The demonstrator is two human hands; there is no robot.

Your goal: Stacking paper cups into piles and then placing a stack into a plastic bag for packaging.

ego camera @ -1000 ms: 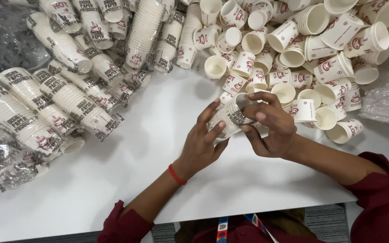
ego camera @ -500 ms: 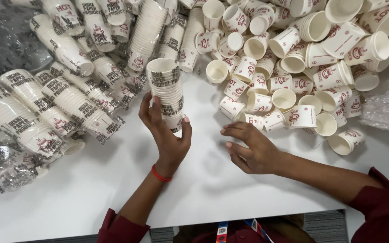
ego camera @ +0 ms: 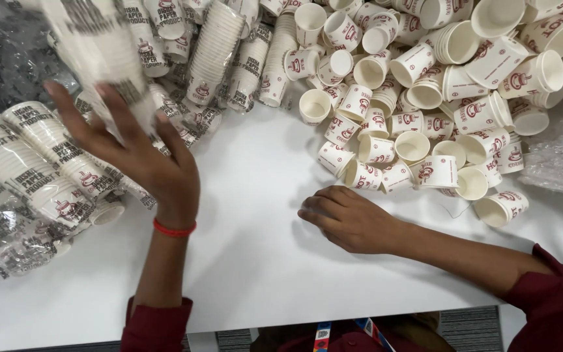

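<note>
The left hand [ego camera: 139,156] is raised over the white table [ego camera: 249,261], fingers spread against a blurred stack of cups [ego camera: 99,58], apparently gripping it. The right hand [ego camera: 350,218] rests curled on the table, just beside the loose cups [ego camera: 418,143]. More stacks [ego camera: 30,163] lie at left.

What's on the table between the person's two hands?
Nothing: head view shows only bare white table between the left hand and right hand.

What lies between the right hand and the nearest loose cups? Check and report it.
Nothing visible does. The right hand rests on the bare white table, fingers curled, and the closest loose cups lie just beyond its fingertips across an open strip of tabletop. The left hand is off to the side, holding a blurred stack of cups.
</note>
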